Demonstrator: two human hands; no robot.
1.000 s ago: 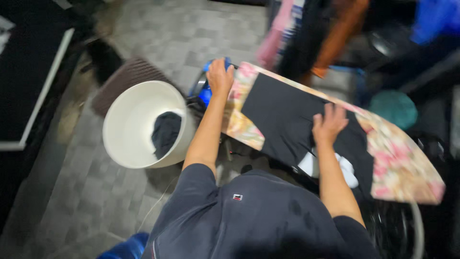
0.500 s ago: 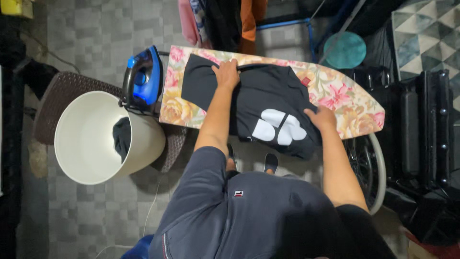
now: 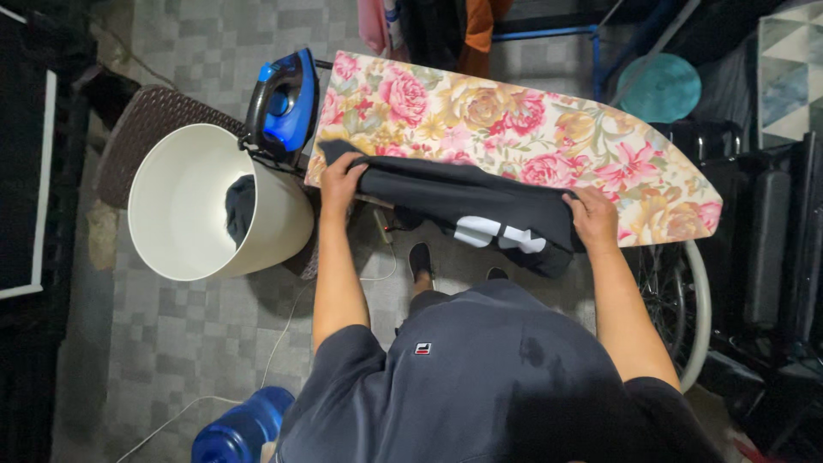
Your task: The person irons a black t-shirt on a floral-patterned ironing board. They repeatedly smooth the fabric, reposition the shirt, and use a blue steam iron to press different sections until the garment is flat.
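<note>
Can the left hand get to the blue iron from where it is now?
Probably yes. The left hand grips one end of the black garment at the board's near edge, and the blue iron stands just beyond it, at the board's end, with nothing between. It would have to release the garment first.

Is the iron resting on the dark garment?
No, the blue iron stands at the board's end, apart from the dark garment held by both hands.

I see small square label (image 3: 423, 349) on chest of dark blue shirt, about 6 o'clock from picture middle: white patch, bit of red and dark inside. White blocky print (image 3: 498, 234) on black garment, near middle, just toward 3 o'clock, partly folded under. No boxes, no packs, no signs, no screens that I can tell.
</note>
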